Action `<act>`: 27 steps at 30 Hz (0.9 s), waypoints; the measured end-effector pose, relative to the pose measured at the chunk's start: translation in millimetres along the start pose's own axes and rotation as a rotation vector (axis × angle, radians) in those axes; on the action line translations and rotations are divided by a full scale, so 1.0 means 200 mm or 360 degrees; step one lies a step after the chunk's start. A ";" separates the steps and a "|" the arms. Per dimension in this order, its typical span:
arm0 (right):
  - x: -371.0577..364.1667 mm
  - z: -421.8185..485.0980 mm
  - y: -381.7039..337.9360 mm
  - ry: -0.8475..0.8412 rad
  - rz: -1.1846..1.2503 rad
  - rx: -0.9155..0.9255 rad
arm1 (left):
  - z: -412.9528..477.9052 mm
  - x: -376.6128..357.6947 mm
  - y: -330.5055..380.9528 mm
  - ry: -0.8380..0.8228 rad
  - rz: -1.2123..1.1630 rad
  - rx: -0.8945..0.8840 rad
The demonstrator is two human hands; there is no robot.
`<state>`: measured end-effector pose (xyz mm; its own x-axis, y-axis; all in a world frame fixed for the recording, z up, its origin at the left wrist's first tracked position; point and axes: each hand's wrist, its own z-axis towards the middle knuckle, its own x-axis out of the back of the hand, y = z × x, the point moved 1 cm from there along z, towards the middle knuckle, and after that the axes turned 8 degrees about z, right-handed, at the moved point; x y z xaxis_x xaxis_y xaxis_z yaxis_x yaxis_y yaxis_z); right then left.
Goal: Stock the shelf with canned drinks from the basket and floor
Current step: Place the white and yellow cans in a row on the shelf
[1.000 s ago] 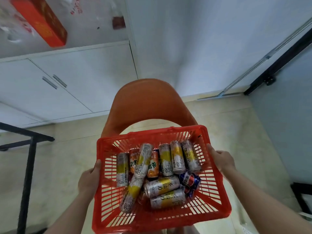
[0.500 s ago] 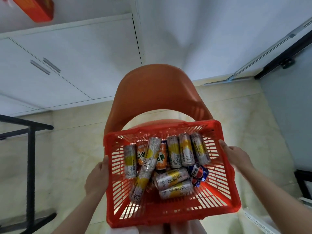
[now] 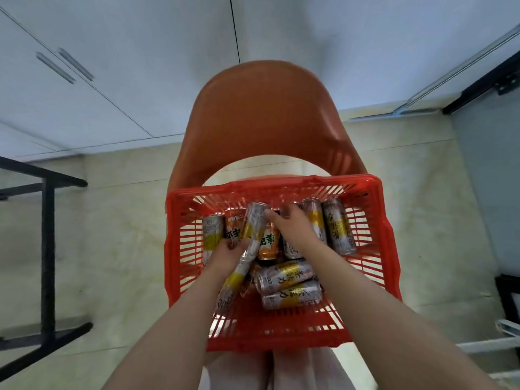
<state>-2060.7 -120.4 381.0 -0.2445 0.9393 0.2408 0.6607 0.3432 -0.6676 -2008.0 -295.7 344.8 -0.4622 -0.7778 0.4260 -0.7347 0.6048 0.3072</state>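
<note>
Currently cans (image 3: 284, 274) lie loose in red basket (image 3: 281, 185) by orange chair (image 3: 261, 114). Left hand (image 3: 226, 256) grips slanted can (image 3: 254, 223); right hand (image 3: 294, 230) rests on neighbours, grasp unclear. Likely rigid, slick, heavy: wrap mid-body.

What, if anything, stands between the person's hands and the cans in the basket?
Nothing visible. The left hand touches the tilted can, and the right hand lies on cans beside it, inside the red basket.
</note>
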 end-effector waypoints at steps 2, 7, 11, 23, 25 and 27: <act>-0.05 0.10 -0.01 -0.0019 0.0006 -0.0113 | 0.03 -0.05 -0.05 0.0020 0.0038 0.0050; -0.16 0.24 0.01 -0.0031 -0.0079 -0.0093 | 0.05 -0.11 -0.08 0.0116 0.0204 -0.0058; -0.18 0.25 0.07 0.0141 0.0143 -0.0099 | 0.04 -0.14 -0.14 0.0275 0.0050 -0.0083; 0.18 -0.34 0.06 0.0169 0.1530 -0.0227 | -0.41 0.19 0.18 -0.0059 -0.0941 -0.0563; 0.23 -0.45 -0.03 0.0183 0.1656 -0.0102 | -0.52 0.30 0.30 -0.0112 -0.0885 -0.0696; 0.28 -0.57 -0.12 0.0192 0.1768 0.0011 | -0.63 0.39 0.42 -0.0177 -0.0816 -0.0826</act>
<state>-2008.5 -75.3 491.2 0.5502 0.7185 -0.4254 0.4653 -0.6869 -0.5582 -2042.9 -283.2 510.6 -0.1916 -0.9806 0.0402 -0.5556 0.1421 0.8192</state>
